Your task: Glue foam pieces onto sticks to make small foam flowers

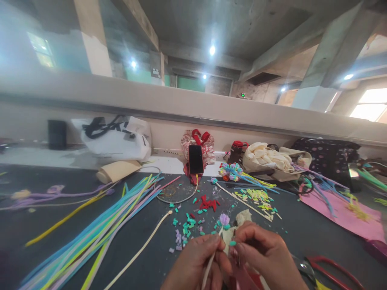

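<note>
My left hand (203,257) is closed around a thin cream pipe cleaner stem (211,262) that stands tilted. A small lilac flower head (224,219) with teal bits under it tops the stem. Beside it, my right hand (266,251) pinches a small teal piece (232,243) between thumb and finger. Both hands are close together, and a crumpled beige scrap (243,217) lies just beyond them. Short cut pieces in teal (188,226), lilac (178,237) and red (208,202) are scattered in front. What lies beneath my hands is partly hidden.
Long coloured pipe cleaners (99,229) lie bundled at left. A phone (196,159) leans upright with a cable. Yellow pieces (256,196) and a beaded-looking flower bunch (231,172) lie at right. Red-handled scissors (331,268) rest near my right hand, below a pink sheet (341,209).
</note>
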The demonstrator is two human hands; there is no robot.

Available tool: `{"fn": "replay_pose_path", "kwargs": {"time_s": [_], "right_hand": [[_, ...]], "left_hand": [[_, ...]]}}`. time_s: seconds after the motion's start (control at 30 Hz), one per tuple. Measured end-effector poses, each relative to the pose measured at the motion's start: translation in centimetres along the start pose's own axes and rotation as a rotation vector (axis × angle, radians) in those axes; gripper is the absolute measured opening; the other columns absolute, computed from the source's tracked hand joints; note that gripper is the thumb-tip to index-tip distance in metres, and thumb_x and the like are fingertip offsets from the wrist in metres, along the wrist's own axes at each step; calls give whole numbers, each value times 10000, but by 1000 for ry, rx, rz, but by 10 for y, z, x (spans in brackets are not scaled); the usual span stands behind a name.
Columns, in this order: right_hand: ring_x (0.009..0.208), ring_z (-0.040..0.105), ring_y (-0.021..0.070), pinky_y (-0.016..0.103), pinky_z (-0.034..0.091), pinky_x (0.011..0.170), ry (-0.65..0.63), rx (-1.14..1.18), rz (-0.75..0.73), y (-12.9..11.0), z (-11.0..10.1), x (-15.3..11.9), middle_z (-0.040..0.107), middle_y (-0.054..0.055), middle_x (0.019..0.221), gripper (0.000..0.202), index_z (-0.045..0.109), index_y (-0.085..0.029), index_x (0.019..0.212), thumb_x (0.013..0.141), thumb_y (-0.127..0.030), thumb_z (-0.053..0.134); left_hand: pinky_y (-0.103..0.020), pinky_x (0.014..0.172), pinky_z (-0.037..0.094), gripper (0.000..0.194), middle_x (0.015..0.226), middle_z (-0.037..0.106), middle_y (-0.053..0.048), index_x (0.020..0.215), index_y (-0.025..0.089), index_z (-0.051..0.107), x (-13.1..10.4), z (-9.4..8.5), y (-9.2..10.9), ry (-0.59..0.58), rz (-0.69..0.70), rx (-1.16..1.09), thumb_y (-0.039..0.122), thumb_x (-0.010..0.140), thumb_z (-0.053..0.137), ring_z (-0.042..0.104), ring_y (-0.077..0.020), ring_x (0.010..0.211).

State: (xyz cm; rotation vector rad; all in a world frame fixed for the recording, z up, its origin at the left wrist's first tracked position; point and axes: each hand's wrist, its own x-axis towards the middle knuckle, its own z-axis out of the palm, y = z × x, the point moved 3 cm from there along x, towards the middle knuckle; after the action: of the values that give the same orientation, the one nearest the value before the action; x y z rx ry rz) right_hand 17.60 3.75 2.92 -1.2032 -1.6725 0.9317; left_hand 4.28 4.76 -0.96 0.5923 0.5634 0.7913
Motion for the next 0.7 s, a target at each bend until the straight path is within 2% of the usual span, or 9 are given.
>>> {"fn": "replay_pose_path", "kwargs": {"time_s": [0.1,0.2,0.4,0.53,0.7], "right_hand": [[493,478,81,160,369,433,-13,138,96,8,0,0,508,-32,617,82,558,-161,641,714,-195,571],[529,493,96,176,390,474,7,158,90,10,-1,2,518,-30,618,86,551,-168,639,718,-197,570],[586,506,113,202,381,535,87,-146,-205,-1,-10,8,540,-17,643,86,564,-183,649,732,-163,566],[684,539,129,217,401,616,-12,-265,-363,-13,-14,15,567,11,710,104,577,-179,684,764,-123,543],[715,547,118,214,412,639,-136,-354,-455,-21,-20,24,557,22,764,113,597,-179,753,813,-139,511]], "left_hand": [[-139,234,219,307,420,613,-14,608,134,562,0,-2,0,12,-15,48,426,565,645,421,-60,215],[-134,235,226,302,407,608,-16,601,140,558,0,-3,0,27,-35,94,432,569,628,418,-60,218],[-131,255,247,306,422,620,-27,601,142,554,2,-4,-3,33,-56,105,440,570,618,427,-58,236],[-130,262,249,302,409,610,-21,594,142,554,1,-5,-4,21,-53,117,440,588,608,423,-55,244],[-134,260,234,278,417,614,-22,584,140,562,0,-6,-1,44,-43,149,414,586,611,418,-54,238]]}}
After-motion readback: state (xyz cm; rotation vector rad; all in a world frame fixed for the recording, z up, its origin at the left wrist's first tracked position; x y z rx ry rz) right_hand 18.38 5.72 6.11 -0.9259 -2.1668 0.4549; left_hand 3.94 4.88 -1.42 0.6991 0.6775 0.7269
